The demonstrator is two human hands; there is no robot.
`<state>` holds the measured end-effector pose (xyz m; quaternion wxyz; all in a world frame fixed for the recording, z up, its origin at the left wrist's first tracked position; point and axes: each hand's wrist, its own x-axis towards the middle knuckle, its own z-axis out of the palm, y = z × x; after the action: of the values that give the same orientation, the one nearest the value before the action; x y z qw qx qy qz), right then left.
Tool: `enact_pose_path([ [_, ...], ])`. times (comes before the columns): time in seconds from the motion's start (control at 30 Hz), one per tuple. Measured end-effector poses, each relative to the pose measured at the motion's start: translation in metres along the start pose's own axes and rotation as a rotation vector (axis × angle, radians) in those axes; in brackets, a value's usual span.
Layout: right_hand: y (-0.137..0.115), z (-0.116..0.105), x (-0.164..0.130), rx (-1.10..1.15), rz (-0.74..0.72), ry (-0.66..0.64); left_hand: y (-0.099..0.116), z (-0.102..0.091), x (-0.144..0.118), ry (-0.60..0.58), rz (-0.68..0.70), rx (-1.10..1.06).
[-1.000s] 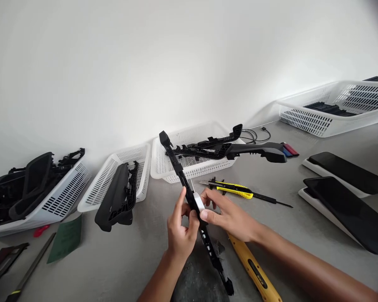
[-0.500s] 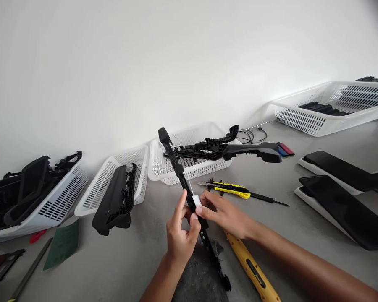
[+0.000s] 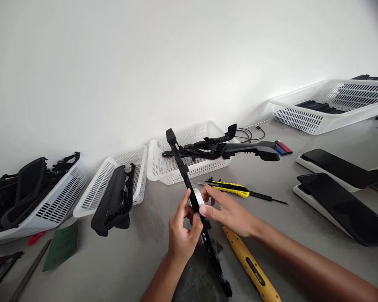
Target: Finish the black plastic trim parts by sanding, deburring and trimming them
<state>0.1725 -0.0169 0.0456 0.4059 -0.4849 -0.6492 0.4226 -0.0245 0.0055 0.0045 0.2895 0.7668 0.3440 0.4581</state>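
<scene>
My left hand [image 3: 184, 228] pinches a long, narrow black plastic trim strip [image 3: 184, 168] near its middle, its thumb and forefinger at the strip's left side. The strip slants across the view, its upper end in front of a white basket and its lower end near the front of the table. My right hand [image 3: 228, 209] is closed on a small white piece [image 3: 198, 198] against the strip's right side. What kind of thing the piece is I cannot make out. Behind the right hand lies a yellow utility knife [image 3: 236, 191]. Below it is a yellow tool handle [image 3: 250, 264].
White baskets with black plastic parts stand at the left [image 3: 58, 205], left of centre [image 3: 90, 199], centre [image 3: 157, 165] and far right [image 3: 297, 123]. Black-topped white pieces [image 3: 340, 205] lie at the right. Green sandpaper [image 3: 61, 245] and a long flat bar [image 3: 30, 270] lie at the left.
The strip's upper end has shifted slightly right, and both hands have moved a little right with it. The white piece has turned, and the thin line above it no longer shows.
</scene>
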Motion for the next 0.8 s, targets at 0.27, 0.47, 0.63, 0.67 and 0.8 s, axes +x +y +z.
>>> enact_pose_path([
  [0.27,0.004,0.005,0.003,0.117,0.08,0.017,0.004,-0.001,0.001,0.031,-0.124,-0.093],
  [0.47,0.021,0.001,0.011,0.278,0.174,0.177,0.003,0.0,0.006,0.038,-0.281,-0.284],
  [0.63,0.025,0.004,0.012,0.284,0.2,0.085,-0.006,-0.002,0.015,0.034,-0.416,-0.457],
  [0.67,0.025,0.006,0.012,0.27,0.184,0.076,-0.007,-0.002,0.016,0.023,-0.429,-0.486],
  [0.8,0.028,0.012,0.014,0.163,0.13,0.124,-0.009,-0.002,0.016,0.006,-0.467,-0.512],
])
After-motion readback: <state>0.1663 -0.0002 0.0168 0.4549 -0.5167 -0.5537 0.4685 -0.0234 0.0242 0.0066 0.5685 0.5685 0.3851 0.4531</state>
